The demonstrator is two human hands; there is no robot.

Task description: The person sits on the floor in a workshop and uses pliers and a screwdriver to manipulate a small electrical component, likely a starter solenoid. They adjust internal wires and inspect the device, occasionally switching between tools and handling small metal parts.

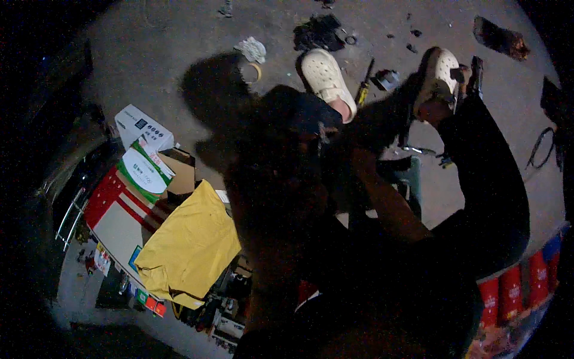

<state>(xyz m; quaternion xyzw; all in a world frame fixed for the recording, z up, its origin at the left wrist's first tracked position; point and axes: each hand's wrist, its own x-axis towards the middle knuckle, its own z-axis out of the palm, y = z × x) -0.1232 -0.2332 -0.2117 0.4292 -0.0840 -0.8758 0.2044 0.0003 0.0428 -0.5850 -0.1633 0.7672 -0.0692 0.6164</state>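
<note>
My left forearm (263, 287) rises from the lower edge into deep shadow, where my left hand (305, 140) barely shows beside a dark object (308, 116) and a small metallic piece (323, 134). My right forearm reaches up between my legs; my right hand (359, 155) is dim near that same dark area. Fingers and grip cannot be made out on either. Two white clogs (320, 69) are on my feet, with a yellow-handled screwdriver (363, 90) on the floor between them.
Boxes (143, 128) and a yellow cloth (188, 239) lie on the left. Tape roll (257, 70), dark scraps (317, 33) and tools (418, 149) lie on the concrete floor (149, 54). Red containers (511, 296) line the lower right; a cable loop (538, 149) lies right.
</note>
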